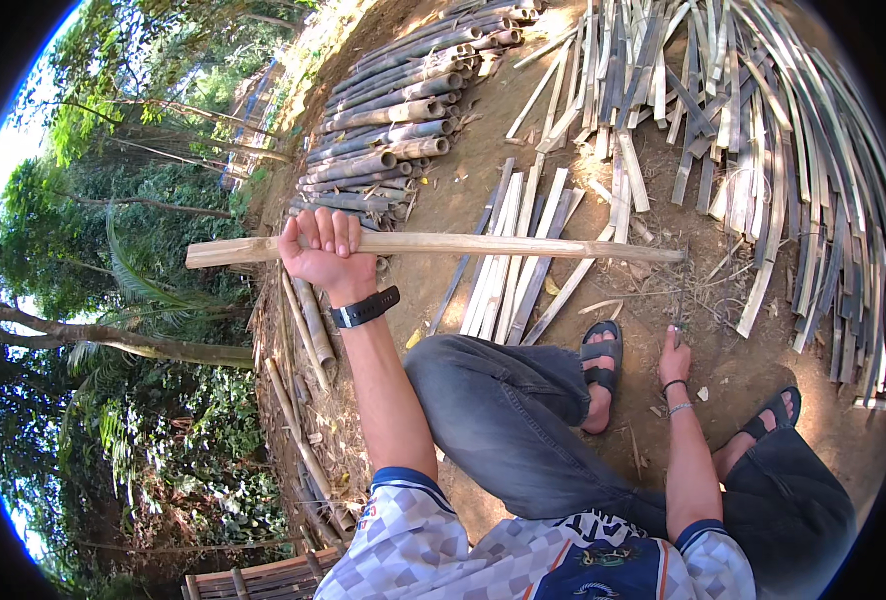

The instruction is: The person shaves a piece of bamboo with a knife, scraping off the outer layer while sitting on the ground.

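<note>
**Bamboo strip held across the work ground**

The long bamboo strip (433, 245) lay nearly level across the middle of the view, raised above the dirt ground (463, 190). Its near end stuck out past the left hand (325, 250), and its far end reached down toward the right, close above the right hand (674, 358). The left hand's fingers (328, 225) were wrapped tight around the strip, knuckles up, with a black watch (365, 308) on the wrist.

The right hand sat low by the ground, just beside the strip's far tip, closed on a thin dark tool (680, 305) that stood upright from it; what kind of tool could not be told. Thin bands circled that wrist.

Below the strip, a knee in grey trousers (503, 400) was bent, and the feet wore dark sandals (601, 362), one just left of the right hand.

Beyond the strip, a small bundle of pale split slats (518, 260) lay on the dirt. Farther off, a stack of round bamboo poles (393, 120) lay at the upper left, and a large spread of split slats (763, 130) fanned across the upper right. Trees (113, 300) filled the left side.
</note>
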`<act>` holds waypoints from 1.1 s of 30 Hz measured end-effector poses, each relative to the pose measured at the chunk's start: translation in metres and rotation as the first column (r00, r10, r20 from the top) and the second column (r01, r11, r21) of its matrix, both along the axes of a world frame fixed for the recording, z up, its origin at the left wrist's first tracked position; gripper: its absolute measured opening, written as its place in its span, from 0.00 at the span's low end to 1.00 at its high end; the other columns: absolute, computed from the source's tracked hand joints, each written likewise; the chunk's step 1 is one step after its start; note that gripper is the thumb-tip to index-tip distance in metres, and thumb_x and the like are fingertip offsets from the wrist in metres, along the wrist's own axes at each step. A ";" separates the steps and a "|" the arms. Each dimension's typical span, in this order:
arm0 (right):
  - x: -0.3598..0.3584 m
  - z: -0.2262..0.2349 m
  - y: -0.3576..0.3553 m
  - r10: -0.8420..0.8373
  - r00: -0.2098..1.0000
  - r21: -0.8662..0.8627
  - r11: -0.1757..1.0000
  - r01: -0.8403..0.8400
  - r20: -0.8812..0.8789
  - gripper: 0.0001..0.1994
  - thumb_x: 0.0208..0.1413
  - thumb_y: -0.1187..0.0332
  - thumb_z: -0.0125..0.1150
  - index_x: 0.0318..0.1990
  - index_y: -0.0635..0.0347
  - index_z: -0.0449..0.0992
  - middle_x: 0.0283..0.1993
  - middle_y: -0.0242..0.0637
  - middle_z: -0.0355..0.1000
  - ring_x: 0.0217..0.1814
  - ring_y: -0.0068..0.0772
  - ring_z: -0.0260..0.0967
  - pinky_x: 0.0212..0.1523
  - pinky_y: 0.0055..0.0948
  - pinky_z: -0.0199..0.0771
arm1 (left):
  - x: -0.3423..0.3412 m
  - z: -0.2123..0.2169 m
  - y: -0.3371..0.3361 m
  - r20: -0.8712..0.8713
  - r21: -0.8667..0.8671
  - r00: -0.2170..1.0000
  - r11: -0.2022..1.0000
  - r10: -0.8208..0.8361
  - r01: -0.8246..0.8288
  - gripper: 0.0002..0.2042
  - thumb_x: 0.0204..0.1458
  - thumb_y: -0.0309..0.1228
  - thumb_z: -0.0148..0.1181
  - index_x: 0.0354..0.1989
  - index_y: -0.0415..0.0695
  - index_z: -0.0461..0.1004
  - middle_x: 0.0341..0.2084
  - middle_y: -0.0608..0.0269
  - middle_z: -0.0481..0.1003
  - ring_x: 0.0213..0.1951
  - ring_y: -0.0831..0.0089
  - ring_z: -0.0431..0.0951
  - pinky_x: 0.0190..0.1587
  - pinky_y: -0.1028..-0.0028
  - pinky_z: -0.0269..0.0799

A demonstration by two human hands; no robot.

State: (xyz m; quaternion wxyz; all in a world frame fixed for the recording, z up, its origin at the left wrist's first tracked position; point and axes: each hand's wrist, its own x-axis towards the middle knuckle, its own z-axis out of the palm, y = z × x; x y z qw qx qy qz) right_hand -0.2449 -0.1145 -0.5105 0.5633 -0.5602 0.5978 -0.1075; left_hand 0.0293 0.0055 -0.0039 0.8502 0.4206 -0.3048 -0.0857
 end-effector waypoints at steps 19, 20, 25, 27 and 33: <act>0.005 0.046 0.008 -0.022 0.999 0.089 0.996 0.026 -0.038 0.32 0.55 0.40 0.47 0.26 0.68 0.74 0.25 0.60 0.71 0.35 0.62 0.71 0.34 0.49 0.66 | -0.003 0.002 0.000 0.063 0.031 0.981 0.983 -0.183 0.182 0.19 0.56 0.36 0.46 0.13 0.50 0.55 0.08 0.71 0.52 0.10 0.82 0.50 0.12 0.81 0.46; 0.010 0.056 0.017 -0.025 0.997 0.050 0.998 0.022 0.067 0.31 0.56 0.41 0.47 0.26 0.67 0.74 0.25 0.58 0.71 0.34 0.60 0.71 0.34 0.48 0.67 | -0.006 0.003 -0.004 0.061 0.030 0.976 0.978 -0.210 0.208 0.19 0.57 0.35 0.46 0.13 0.50 0.55 0.08 0.72 0.52 0.09 0.82 0.50 0.12 0.81 0.47; 0.026 0.151 0.013 0.247 0.882 -0.049 0.967 -0.249 0.401 0.29 0.57 0.44 0.47 0.34 0.68 0.75 0.28 0.58 0.73 0.36 0.60 0.71 0.37 0.48 0.70 | -0.014 0.003 0.008 0.101 0.028 0.956 0.961 -0.277 0.275 0.18 0.56 0.35 0.48 0.13 0.50 0.55 0.08 0.72 0.53 0.08 0.83 0.51 0.11 0.82 0.49; 0.032 0.159 0.006 0.299 0.867 -0.121 0.954 -0.273 0.398 0.28 0.58 0.45 0.46 0.33 0.68 0.75 0.28 0.58 0.73 0.35 0.58 0.72 0.37 0.47 0.70 | -0.023 0.005 0.007 0.124 0.025 0.939 0.947 -0.321 0.320 0.18 0.56 0.34 0.49 0.14 0.50 0.55 0.08 0.72 0.54 0.08 0.83 0.51 0.11 0.82 0.50; 0.022 0.108 -0.022 0.127 0.976 0.075 0.987 -0.142 0.179 0.32 0.56 0.42 0.45 0.32 0.70 0.74 0.28 0.62 0.71 0.37 0.62 0.71 0.37 0.50 0.68 | -0.030 0.003 0.003 0.192 0.020 0.893 0.911 -0.407 0.411 0.17 0.54 0.34 0.51 0.14 0.50 0.56 0.08 0.72 0.56 0.07 0.83 0.54 0.13 0.83 0.52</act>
